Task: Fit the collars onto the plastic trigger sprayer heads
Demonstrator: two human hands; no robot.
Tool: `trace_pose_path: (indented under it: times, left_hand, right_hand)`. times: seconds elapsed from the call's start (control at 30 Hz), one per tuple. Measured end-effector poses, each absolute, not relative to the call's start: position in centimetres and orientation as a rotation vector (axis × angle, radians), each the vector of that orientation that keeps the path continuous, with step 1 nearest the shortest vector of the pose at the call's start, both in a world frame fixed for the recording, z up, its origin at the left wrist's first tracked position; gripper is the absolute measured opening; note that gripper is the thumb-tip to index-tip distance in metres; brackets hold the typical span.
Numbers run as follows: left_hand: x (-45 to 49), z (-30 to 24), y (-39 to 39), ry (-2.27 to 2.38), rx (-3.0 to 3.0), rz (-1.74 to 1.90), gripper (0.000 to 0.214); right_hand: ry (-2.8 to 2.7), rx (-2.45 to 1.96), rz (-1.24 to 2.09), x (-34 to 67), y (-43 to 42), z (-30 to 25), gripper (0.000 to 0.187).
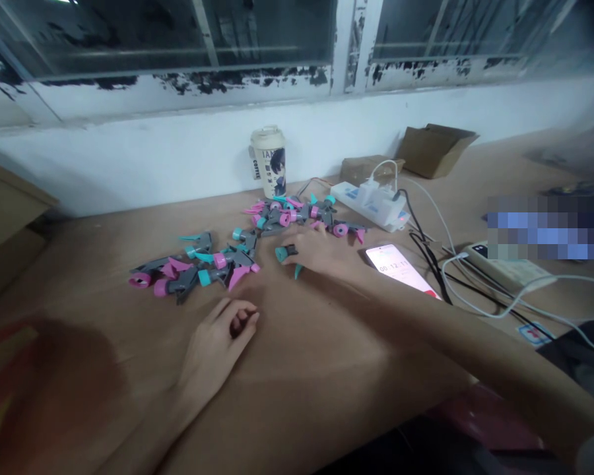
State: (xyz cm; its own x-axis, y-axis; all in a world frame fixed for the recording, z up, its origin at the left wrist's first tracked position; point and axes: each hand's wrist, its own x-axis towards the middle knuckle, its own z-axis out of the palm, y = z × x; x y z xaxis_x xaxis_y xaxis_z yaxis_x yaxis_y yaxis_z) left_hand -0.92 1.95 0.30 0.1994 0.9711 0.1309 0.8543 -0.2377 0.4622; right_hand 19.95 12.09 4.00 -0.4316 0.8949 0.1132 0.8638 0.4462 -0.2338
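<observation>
My right hand [319, 253] reaches forward over the brown tabletop [301, 369] and closes on a grey spray trigger head [287, 254] with a teal nozzle and teal lever. My left hand [218, 343] rests on the table nearer to me, fingers curled loosely inward, nothing in it. A pile of grey trigger heads with pink and teal parts [195, 267] lies just beyond my left hand. A second pile [297, 214] lies beyond my right hand.
A coffee cup [268, 161] stands against the white wall. A white power strip [371, 204] with plugs, a phone [398, 267] showing a timer, and several cables [475, 290] lie to the right. Cardboard boxes [433, 148] sit at the back right.
</observation>
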Motion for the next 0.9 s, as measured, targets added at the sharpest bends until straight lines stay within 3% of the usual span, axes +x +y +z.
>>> trace_pose_path:
  times: [0.2, 0.33, 0.53, 0.9]
  left_hand:
    - [-1.3, -0.5, 1.9, 1.644, 1.96, 0.777, 0.024]
    - [-1.1, -0.9, 1.4, 1.548, 1.815, 0.801, 0.03]
    - [-0.6, -0.8, 0.8, 1.402, 1.83, 0.695, 0.029]
    - [-0.5, -0.8, 1.2, 1.282, 1.744, 0.633, 0.023]
  right_hand:
    - [-2.493, -1.27, 0.281, 19.1, 8.1, 2.7, 0.035]
    - [-2.373, -0.998, 0.387, 18.9, 5.3, 0.6, 0.031]
    - [-2.227, -1.025, 0.577, 19.3, 3.5, -1.0, 0.026]
    - [-2.169, -1.039, 0.777, 19.7, 3.3, -2.4, 0.032]
